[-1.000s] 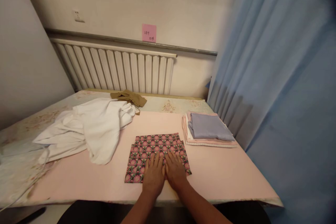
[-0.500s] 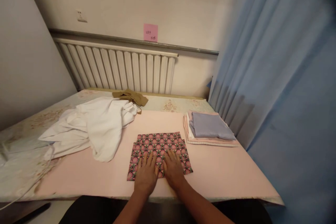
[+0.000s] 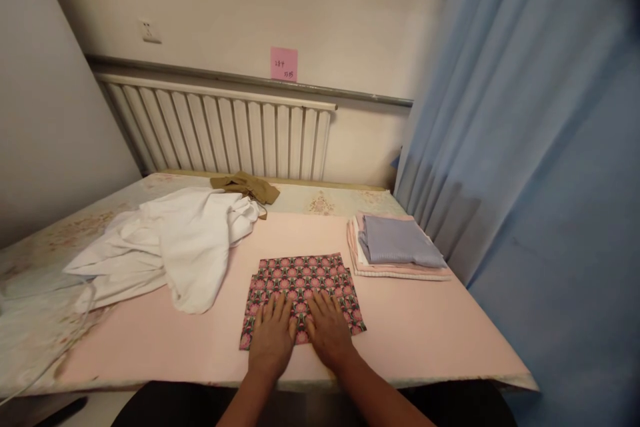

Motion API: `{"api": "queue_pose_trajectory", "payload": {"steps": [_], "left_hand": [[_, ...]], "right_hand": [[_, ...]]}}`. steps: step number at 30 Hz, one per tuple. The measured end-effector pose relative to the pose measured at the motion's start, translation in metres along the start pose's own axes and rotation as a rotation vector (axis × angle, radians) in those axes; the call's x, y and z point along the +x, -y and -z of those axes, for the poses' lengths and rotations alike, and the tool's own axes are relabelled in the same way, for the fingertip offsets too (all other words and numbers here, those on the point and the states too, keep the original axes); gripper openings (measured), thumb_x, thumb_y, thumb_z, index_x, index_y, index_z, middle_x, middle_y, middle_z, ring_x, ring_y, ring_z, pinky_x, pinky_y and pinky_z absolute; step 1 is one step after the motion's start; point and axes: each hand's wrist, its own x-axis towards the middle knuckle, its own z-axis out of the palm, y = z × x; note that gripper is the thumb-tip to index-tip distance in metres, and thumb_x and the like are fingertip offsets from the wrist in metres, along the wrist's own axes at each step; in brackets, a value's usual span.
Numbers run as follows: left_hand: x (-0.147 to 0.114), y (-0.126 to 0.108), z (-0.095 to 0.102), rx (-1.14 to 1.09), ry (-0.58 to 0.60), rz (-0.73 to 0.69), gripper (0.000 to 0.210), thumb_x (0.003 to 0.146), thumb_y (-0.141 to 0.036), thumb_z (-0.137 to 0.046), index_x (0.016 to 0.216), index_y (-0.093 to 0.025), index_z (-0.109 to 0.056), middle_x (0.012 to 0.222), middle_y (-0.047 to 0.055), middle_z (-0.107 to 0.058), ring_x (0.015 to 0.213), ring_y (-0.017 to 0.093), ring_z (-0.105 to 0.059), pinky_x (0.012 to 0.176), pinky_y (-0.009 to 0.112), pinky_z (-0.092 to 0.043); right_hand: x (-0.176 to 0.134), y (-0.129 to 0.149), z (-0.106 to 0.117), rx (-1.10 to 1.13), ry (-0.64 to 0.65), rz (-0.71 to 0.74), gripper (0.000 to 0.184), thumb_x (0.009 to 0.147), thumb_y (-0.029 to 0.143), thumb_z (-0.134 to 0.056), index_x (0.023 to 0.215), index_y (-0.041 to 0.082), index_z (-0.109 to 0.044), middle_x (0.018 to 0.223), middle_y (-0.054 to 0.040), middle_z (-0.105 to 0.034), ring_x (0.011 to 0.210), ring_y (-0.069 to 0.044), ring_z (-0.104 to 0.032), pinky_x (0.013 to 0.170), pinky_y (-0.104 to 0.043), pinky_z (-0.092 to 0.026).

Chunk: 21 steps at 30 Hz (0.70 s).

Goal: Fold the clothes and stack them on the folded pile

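A folded cloth (image 3: 303, 273) with a pink and dark flower pattern lies flat on the pink table mat (image 3: 415, 327), near its front edge. My left hand (image 3: 273, 333) rests palm down on the cloth's front left part, fingers stretched forward. Beside it, my right hand (image 3: 329, 330) lies flat on the front right part with the fingers spread a little. Neither hand grips anything. The palms cover some of the cloth's front edge.
Crumpled white cloth (image 3: 193, 247) lies at the left, with a brown cloth (image 3: 245, 187) behind it. A folded stack topped by a grey-blue cloth (image 3: 400, 240) sits to the right. A blue curtain (image 3: 480, 147) hangs along the right side; a radiator (image 3: 225, 133) stands behind the table.
Both hands stay flat on the patterned cloth and have spread slightly apart. The whole view has shifted slightly; the cloths keep their places.
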Motion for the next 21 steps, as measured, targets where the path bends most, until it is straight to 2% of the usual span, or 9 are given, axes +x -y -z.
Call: {"api": "queue_pose_trajectory", "payload": {"steps": [6,11,21], "left_hand": [[-0.001,0.019,0.001,-0.008,0.018,0.032,0.053,0.093,-0.040,-0.038,0.141,-0.020,-0.046,0.149,0.008,-0.043,0.140,0.031,-0.032,0.112,0.054,-0.024],[-0.001,0.033,0.000,-0.001,0.009,0.086,0.052,0.093,-0.038,-0.038,0.142,-0.022,-0.044,0.149,0.008,-0.043,0.140,0.030,-0.033,0.112,0.052,-0.025],[-0.002,0.035,0.001,0.047,0.046,0.135,0.052,0.093,-0.037,-0.038,0.142,-0.020,-0.044,0.151,0.009,-0.040,0.141,0.030,-0.030,0.110,0.052,-0.026]], "right_hand": [[-0.004,-0.020,0.012,-0.056,-0.034,-0.026,0.043,0.095,0.037,-0.047,0.134,0.021,-0.054,0.140,-0.0086,-0.053,0.133,-0.026,-0.042,0.113,-0.048,-0.025],[-0.012,-0.036,0.016,-0.089,-0.067,-0.079,0.040,0.093,0.034,-0.049,0.130,0.021,-0.056,0.139,-0.0077,-0.054,0.132,-0.026,-0.043,0.111,-0.046,-0.028],[-0.019,-0.045,0.009,-0.104,-0.113,-0.114,0.039,0.092,0.029,-0.049,0.129,0.019,-0.057,0.136,-0.0080,-0.056,0.132,-0.027,-0.043,0.110,-0.045,-0.030]]}}
